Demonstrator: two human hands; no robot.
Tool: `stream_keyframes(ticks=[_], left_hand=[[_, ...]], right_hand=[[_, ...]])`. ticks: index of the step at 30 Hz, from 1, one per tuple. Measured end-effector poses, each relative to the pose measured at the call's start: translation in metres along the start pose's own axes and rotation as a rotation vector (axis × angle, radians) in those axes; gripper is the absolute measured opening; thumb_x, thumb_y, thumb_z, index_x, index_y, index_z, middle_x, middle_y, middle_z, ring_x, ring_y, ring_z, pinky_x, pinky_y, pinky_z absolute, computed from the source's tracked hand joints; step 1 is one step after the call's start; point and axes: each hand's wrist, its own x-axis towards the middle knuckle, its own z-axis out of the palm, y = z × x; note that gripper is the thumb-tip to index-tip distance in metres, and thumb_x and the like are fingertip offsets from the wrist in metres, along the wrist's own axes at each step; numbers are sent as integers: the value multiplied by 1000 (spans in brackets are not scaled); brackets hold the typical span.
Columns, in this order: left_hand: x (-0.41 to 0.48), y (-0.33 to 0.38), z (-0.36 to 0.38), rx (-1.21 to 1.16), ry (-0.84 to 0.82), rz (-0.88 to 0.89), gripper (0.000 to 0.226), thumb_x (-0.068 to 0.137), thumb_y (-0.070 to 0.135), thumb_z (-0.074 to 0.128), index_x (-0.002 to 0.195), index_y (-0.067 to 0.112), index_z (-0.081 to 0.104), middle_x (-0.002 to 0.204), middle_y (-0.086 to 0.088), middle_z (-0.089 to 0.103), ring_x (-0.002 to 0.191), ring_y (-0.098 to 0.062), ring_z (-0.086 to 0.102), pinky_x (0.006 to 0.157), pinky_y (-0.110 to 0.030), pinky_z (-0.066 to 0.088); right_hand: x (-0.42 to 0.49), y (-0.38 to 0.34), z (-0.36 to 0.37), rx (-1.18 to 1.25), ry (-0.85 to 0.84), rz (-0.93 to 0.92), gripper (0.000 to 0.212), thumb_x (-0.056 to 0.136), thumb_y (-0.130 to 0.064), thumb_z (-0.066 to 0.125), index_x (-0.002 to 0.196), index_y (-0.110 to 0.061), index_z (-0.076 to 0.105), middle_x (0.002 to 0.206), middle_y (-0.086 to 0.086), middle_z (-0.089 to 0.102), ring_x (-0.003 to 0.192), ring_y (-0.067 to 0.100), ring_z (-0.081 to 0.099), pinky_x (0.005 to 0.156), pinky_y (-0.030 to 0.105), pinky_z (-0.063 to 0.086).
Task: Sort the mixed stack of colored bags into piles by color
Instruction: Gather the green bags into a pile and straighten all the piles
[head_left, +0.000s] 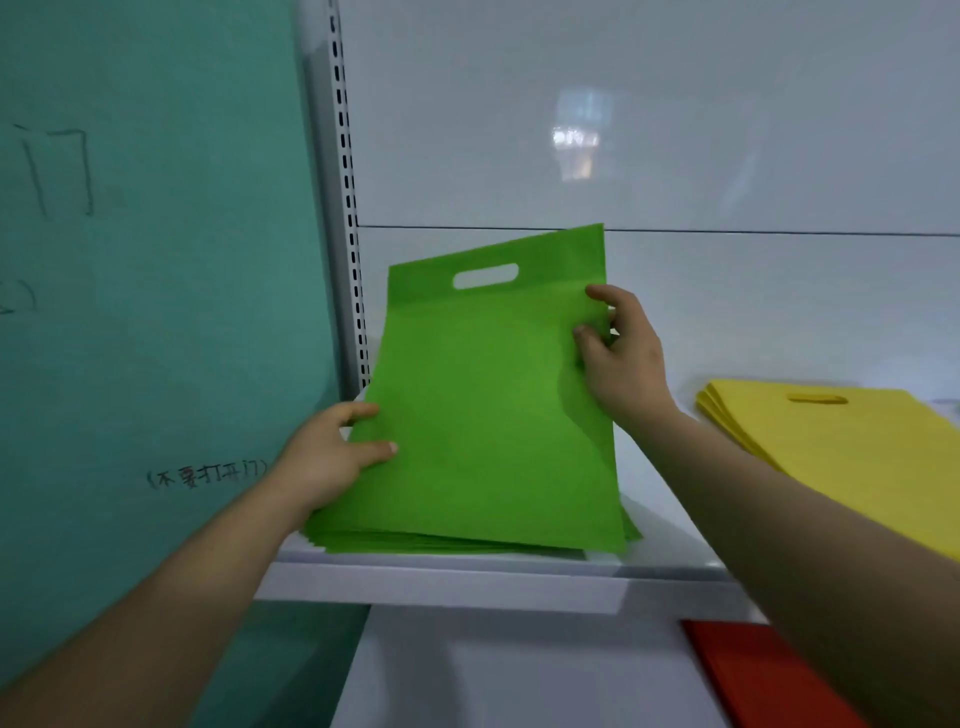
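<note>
Squarely between both hands, the green bag (483, 405) tilts handle-end away over the green pile (395, 545) (near edge touching it), left hand (322, 457) pinching its left edge, right hand (623, 358) its right

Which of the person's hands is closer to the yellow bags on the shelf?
Right. The right hand pinches the right edge of the green bag, on the side toward the yellow bags; the left hand holds the bag's far left edge.
</note>
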Motion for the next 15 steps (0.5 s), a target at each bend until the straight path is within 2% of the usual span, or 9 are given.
stream_keyframes(ticks=[2,5,7,8,10,12,13,15], left_hand=[[-4,8,-3,-95,45,83,49,81,12,72,126,25,56,139,-8,48,128,-23,44,106,-35,33],[-11,22,-1,-243,0,164,39,82,9,69,111,33,60,130,-4,51,126,-18,42,110,-38,32],[-16,31,7,-279,-51,217,40,82,4,67,110,31,60,126,0,51,124,-11,42,108,-32,33],[-19,36,13,-271,-71,243,41,82,3,68,110,32,60,125,0,52,119,-12,47,105,-31,37],[-25,47,29,-249,-91,288,45,81,3,69,109,37,61,125,-2,58,101,-20,62,94,-40,50],[-33,63,48,-237,-103,327,47,82,4,69,114,37,60,119,-3,62,85,-24,64,84,-49,54],[-37,73,59,-230,-115,354,48,82,3,68,119,33,60,117,-3,63,86,-24,63,84,-48,54],[-49,94,86,-209,-158,411,50,82,2,67,127,23,58,119,-4,63,96,-22,63,91,-39,51]], right_hand=[[3,-15,-13,24,56,0,36,92,-11,57,125,-26,53,86,-15,49,67,4,49,64,18,42],[4,-29,-38,54,135,13,34,91,-12,58,118,-32,53,98,-2,57,82,20,59,75,28,50],[2,-33,-60,30,187,32,34,90,-14,59,115,-35,52,106,8,59,88,27,60,77,33,52],[0,-34,-73,3,212,47,34,90,-14,59,117,-33,53,108,10,59,86,26,60,76,32,52],[-7,-34,-101,-63,260,79,35,90,-15,60,122,-29,53,109,9,59,82,19,58,73,28,50],[-19,-32,-132,-54,246,130,39,89,-16,61,125,-28,51,111,5,59,89,18,61,77,32,54],[-27,-30,-149,-45,200,177,44,89,-15,63,129,-28,48,112,3,59,92,18,63,80,35,55],[-45,-25,-185,-115,104,271,53,90,-10,63,136,-28,43,109,1,58,89,18,64,80,38,56]])
